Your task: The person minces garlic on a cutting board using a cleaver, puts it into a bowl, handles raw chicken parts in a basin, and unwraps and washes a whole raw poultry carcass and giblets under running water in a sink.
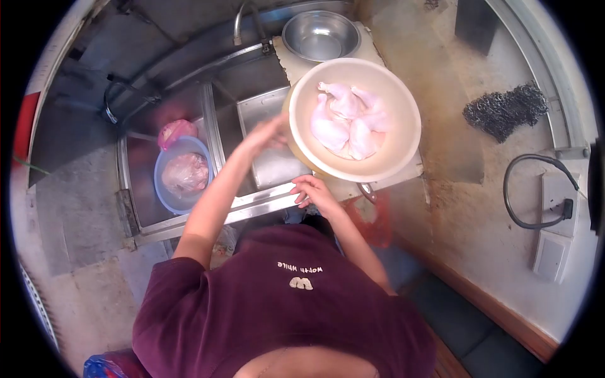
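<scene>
A large cream basin (403, 135) with several pale raw chicken pieces (346, 120) in it stands on a light board at the right of the sink. My left hand (268, 134) is over the right sink compartment, close to the basin's left side; its fingers are blurred and what they do is hard to make out. Below the basin's lower left edge, near the sink's front rim, my right hand (310, 191) has its fingers apart and slightly bent, with nothing in it. A knife-like handle (367, 192) sticks out from under the basin.
A metal bowl (321, 36) stands behind the basin. In the left sink compartment are a blue bowl (165, 194) with a plastic-wrapped bundle and a pink bag (178, 132). A faucet (237, 28) rises behind the sink. Black mesh (507, 110) and a cable (509, 189) are at the right wall.
</scene>
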`<state>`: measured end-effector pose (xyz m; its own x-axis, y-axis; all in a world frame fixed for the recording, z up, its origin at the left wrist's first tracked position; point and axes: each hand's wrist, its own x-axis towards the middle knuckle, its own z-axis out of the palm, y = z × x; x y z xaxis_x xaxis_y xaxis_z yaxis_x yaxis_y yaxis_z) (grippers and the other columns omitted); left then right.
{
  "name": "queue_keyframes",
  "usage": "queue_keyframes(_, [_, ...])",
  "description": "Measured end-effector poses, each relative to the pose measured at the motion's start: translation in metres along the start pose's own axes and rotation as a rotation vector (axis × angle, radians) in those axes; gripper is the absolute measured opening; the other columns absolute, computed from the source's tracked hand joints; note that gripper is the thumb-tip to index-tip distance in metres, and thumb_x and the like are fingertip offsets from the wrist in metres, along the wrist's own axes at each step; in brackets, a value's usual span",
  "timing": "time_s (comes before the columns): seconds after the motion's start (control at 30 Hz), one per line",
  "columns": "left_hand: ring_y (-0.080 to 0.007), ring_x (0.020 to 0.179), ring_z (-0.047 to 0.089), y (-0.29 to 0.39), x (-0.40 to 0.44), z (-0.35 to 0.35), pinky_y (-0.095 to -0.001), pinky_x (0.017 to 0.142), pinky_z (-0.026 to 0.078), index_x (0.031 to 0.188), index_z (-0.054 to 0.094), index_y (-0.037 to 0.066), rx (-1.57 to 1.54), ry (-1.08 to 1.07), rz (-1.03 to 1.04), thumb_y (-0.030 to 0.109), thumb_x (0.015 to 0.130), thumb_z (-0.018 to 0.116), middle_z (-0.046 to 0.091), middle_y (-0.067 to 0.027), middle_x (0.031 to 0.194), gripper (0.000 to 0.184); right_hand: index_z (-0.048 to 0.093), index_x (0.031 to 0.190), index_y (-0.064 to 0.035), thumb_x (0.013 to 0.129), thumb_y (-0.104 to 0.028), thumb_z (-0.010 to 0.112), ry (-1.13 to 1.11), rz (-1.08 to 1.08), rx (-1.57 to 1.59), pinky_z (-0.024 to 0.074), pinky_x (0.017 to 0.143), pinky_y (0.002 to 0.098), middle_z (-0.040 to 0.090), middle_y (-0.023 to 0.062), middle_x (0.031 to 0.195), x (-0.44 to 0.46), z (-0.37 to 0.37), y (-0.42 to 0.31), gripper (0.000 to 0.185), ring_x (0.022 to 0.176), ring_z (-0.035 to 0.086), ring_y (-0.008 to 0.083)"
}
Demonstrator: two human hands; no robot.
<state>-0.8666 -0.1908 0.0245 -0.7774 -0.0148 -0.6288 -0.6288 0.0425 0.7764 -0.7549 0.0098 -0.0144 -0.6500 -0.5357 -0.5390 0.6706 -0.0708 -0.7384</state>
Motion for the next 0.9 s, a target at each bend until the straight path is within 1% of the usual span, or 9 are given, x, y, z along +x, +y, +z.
queue_keyframes(0.1, [-0.0152, 0.077, 0.057, 0.016, 0.052, -0.051, -0.0290, 0.064, 0.049, 0.120, 0.050, 0.004, 0.031, 0.247, 0.074, 0.051, 0.085, 0.051, 0.060, -0.0068, 0.106, 0.059, 0.053, 0.107, -0.0017, 0.088, -0.019, 0.048, -0.025, 0.018, -0.032, 0.0505, 0.055, 0.0266, 0.061, 0.0090, 0.089, 0.018, 0.010, -0.008, 0.026, 0.067, 0.058, 0.0141])
queue_keyframes(0.23, [-0.0173, 0.083, 0.056, 0.054, 0.130, -0.083, -0.0304, 0.065, 0.047, 0.112, 0.054, 0.004, 0.181, 0.238, 0.130, 0.052, 0.086, 0.048, 0.059, -0.0068, 0.104, 0.055, 0.054, 0.107, -0.0028, 0.087, -0.019, 0.049, -0.001, 0.037, -0.004, 0.0507, 0.056, 0.0266, 0.062, 0.0104, 0.089, 0.050, 0.028, -0.014, 0.026, 0.066, 0.058, 0.0143])
queue_keyframes(0.37, [-0.0144, 0.081, 0.055, 0.086, 0.208, -0.080, -0.0326, 0.064, 0.048, 0.102, 0.058, 0.004, 0.173, 0.266, 0.065, 0.058, 0.086, 0.046, 0.059, -0.0060, 0.096, 0.057, 0.055, 0.106, -0.0035, 0.089, -0.019, 0.050, 0.006, -0.009, 0.088, 0.0504, 0.056, 0.0243, 0.062, 0.0090, 0.088, 0.081, 0.044, -0.013, 0.024, 0.066, 0.058, 0.0123])
queue_keyframes(0.5, [-0.0128, 0.062, 0.056, 0.098, 0.272, -0.076, -0.0302, 0.053, 0.049, 0.093, 0.061, 0.004, 0.043, 0.339, -0.022, 0.055, 0.090, 0.039, 0.062, -0.0038, 0.077, 0.056, 0.055, 0.105, -0.0043, 0.089, -0.019, 0.050, 0.044, -0.037, 0.130, 0.0494, 0.057, 0.0240, 0.062, 0.0072, 0.086, 0.107, 0.063, -0.022, 0.022, 0.065, 0.057, 0.0114])
queue_keyframes(0.53, [-0.0119, 0.054, 0.054, 0.098, 0.277, -0.076, -0.0272, 0.049, 0.048, 0.084, 0.062, 0.005, -0.019, 0.294, -0.047, 0.050, 0.093, 0.035, 0.061, -0.0027, 0.068, 0.054, 0.055, 0.104, -0.0042, 0.089, -0.019, 0.050, 0.055, -0.043, 0.150, 0.0494, 0.057, 0.0241, 0.062, 0.0073, 0.086, 0.113, 0.066, -0.025, 0.022, 0.065, 0.057, 0.0115])
queue_keyframes(0.63, [-0.0124, 0.061, 0.056, 0.097, 0.282, -0.079, -0.0250, 0.054, 0.049, 0.093, 0.054, 0.002, -0.213, 0.178, -0.025, 0.037, 0.098, 0.032, 0.061, -0.0057, 0.075, 0.041, 0.055, 0.103, -0.0039, 0.088, -0.018, 0.050, 0.083, -0.060, 0.198, 0.0492, 0.057, 0.0243, 0.062, 0.0076, 0.085, 0.129, 0.070, -0.031, 0.021, 0.065, 0.057, 0.0118])
queue_keyframes(0.73, [-0.0135, 0.063, 0.055, 0.093, 0.285, -0.087, -0.0258, 0.057, 0.049, 0.099, 0.049, 0.001, -0.319, 0.110, -0.010, 0.032, 0.099, 0.030, 0.058, -0.0061, 0.075, 0.036, 0.054, 0.102, -0.0034, 0.088, -0.017, 0.050, 0.113, -0.080, 0.208, 0.0495, 0.057, 0.0249, 0.062, 0.0084, 0.085, 0.146, 0.068, -0.036, 0.020, 0.064, 0.058, 0.0124])
queue_keyframes(0.83, [-0.0132, 0.059, 0.050, 0.080, 0.291, -0.090, -0.0273, 0.053, 0.044, 0.095, 0.049, 0.001, -0.579, 0.080, 0.037, 0.033, 0.099, 0.028, 0.053, -0.0029, 0.072, 0.039, 0.054, 0.102, -0.0029, 0.088, -0.017, 0.050, 0.158, -0.110, 0.199, 0.0498, 0.056, 0.0252, 0.062, 0.0091, 0.085, 0.162, 0.063, -0.042, 0.021, 0.064, 0.058, 0.0128])
queue_keyframes(0.9, [-0.0136, 0.063, 0.048, 0.070, 0.300, -0.104, -0.0285, 0.059, 0.045, 0.097, 0.047, 0.002, -0.700, -0.174, 0.043, 0.033, 0.100, 0.025, 0.049, -0.0021, 0.072, 0.039, 0.055, 0.101, -0.0025, 0.088, -0.017, 0.050, 0.175, -0.124, 0.219, 0.0501, 0.056, 0.0255, 0.062, 0.0097, 0.084, 0.171, 0.064, -0.047, 0.020, 0.064, 0.058, 0.0133])
